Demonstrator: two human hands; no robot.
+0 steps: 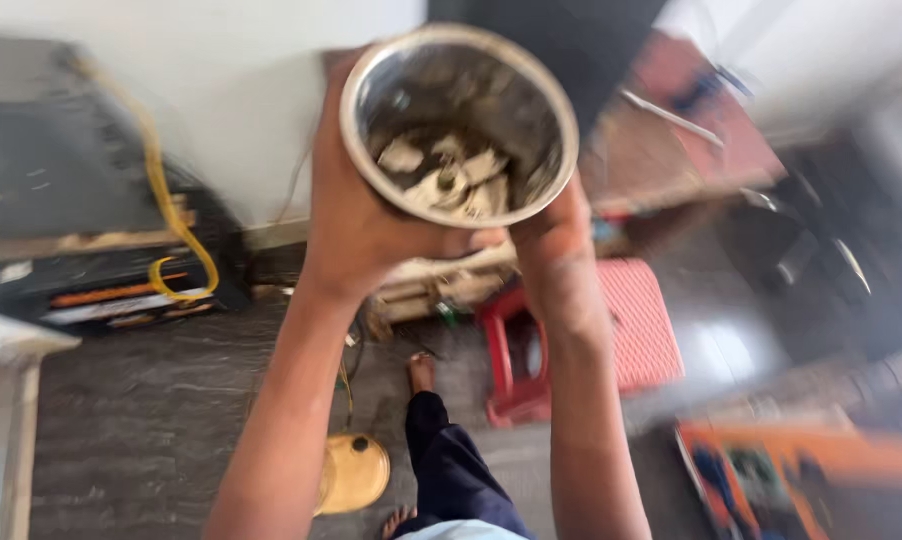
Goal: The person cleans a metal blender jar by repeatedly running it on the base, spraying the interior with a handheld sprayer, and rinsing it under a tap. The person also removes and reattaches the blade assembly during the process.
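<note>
1. Two bare hands form the grip: left hand (356, 215) and right hand (556, 245) are both clasped round a round steel jar (459, 125), lifted up close under the head camera, well above the floor.
2. Left hand: palm against the jar's left wall, fingers curled beneath its base.
3. Right hand: wrapped on the jar's lower right side, largely hidden behind the rim.
4. Jar: polished metal, mouth open towards the camera; pale broken pieces (446, 178) lie at its bottom. What they are cannot be told, as the view is blurred.
5. Below, between the forearms: a leg in dark trousers (449, 465) and a bare foot (422, 372) on the dark stone floor (141, 420).
6. Just right of the foot: a red plastic stool (611, 335).
7. Left of the leg: a round yellow disc (356, 472) on the floor.
8. Far left: a yellow cable (176, 235) looped over dark equipment by the wall.
</note>
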